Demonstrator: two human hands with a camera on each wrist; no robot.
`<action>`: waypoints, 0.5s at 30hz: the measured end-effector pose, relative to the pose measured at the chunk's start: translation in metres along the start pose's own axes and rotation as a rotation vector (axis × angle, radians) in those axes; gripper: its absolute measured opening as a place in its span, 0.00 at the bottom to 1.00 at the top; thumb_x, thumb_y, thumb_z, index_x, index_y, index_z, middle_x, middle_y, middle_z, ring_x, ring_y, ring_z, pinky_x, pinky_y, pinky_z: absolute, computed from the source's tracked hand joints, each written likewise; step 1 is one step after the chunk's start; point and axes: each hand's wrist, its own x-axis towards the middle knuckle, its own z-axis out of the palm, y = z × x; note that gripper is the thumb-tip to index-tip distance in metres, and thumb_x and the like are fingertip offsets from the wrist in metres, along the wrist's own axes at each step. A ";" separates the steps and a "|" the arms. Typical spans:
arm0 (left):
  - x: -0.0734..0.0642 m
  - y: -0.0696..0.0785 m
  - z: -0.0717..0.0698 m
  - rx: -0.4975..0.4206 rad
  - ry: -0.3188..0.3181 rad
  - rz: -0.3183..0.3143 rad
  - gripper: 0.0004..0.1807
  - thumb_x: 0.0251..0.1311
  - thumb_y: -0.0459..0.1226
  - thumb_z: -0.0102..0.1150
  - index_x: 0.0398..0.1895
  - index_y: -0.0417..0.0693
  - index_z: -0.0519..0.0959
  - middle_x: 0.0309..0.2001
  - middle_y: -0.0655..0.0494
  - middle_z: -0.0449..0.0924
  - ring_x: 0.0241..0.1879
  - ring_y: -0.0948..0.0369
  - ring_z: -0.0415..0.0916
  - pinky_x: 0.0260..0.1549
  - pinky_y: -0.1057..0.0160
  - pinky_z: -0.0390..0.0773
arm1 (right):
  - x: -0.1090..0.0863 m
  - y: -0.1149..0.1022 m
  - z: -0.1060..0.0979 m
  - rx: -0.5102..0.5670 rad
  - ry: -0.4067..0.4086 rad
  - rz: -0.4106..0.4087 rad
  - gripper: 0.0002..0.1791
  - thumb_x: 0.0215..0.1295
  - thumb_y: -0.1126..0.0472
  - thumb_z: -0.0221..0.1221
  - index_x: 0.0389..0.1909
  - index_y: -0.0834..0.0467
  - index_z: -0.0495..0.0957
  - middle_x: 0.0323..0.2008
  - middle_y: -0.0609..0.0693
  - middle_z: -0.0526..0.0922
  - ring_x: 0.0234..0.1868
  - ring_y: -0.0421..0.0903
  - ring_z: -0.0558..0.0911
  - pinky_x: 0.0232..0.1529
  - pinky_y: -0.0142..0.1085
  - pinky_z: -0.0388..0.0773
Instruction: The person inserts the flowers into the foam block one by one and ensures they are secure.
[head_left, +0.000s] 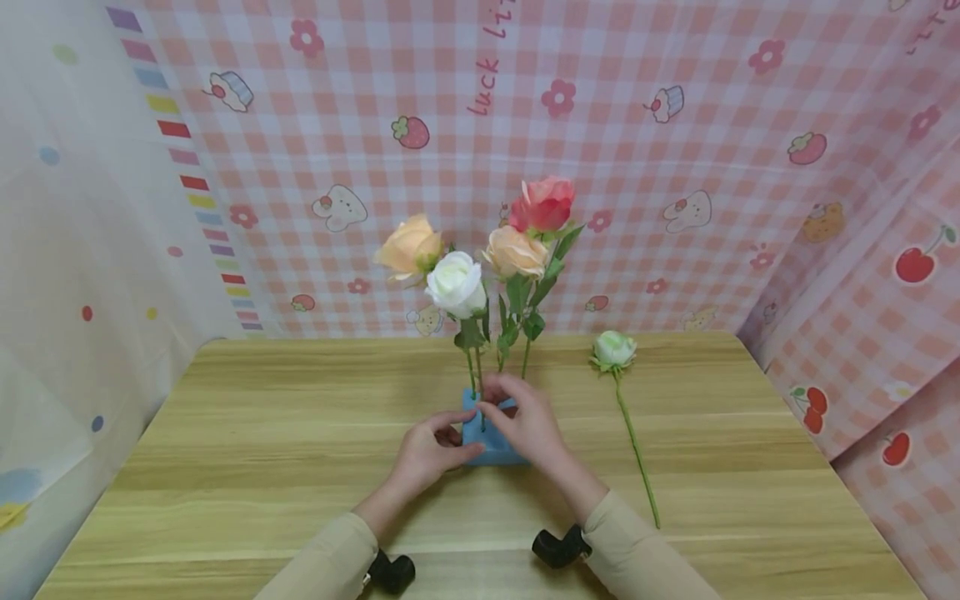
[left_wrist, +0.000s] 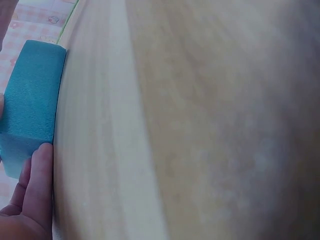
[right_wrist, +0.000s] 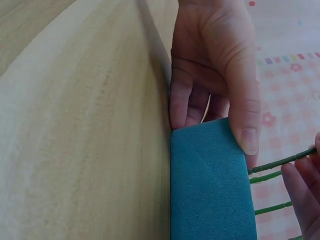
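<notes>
A blue foam block [head_left: 495, 450] sits on the table, with several artificial roses upright in it. My left hand [head_left: 429, 450] grips the block's left end, thumb on the top face and fingers at the side, as the right wrist view also shows. Above the block, my right hand [head_left: 528, 421] pinches a green stem [right_wrist: 282, 162] low down, seemingly that of the white rose [head_left: 456, 285]. Behind it stand a peach rose [head_left: 408, 248] at left, another peach rose [head_left: 516, 252] and a coral-red rose [head_left: 546, 204] at right. The stems' lower ends are partly hidden by the right hand.
A pale green-white flower [head_left: 614, 349] with a long stem lies on the wooden table [head_left: 262, 450], to the right of the block. Pink checked cloth [head_left: 450, 67] hangs behind the table. Black devices [head_left: 558, 546] are at both wrists.
</notes>
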 end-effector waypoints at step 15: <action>-0.001 0.001 -0.001 0.003 -0.009 0.005 0.26 0.50 0.40 0.77 0.55 0.48 0.84 0.33 0.53 0.81 0.34 0.60 0.79 0.32 0.64 0.81 | -0.004 0.003 0.001 0.014 -0.024 0.051 0.09 0.60 0.71 0.68 0.39 0.60 0.80 0.32 0.49 0.81 0.35 0.46 0.82 0.32 0.32 0.82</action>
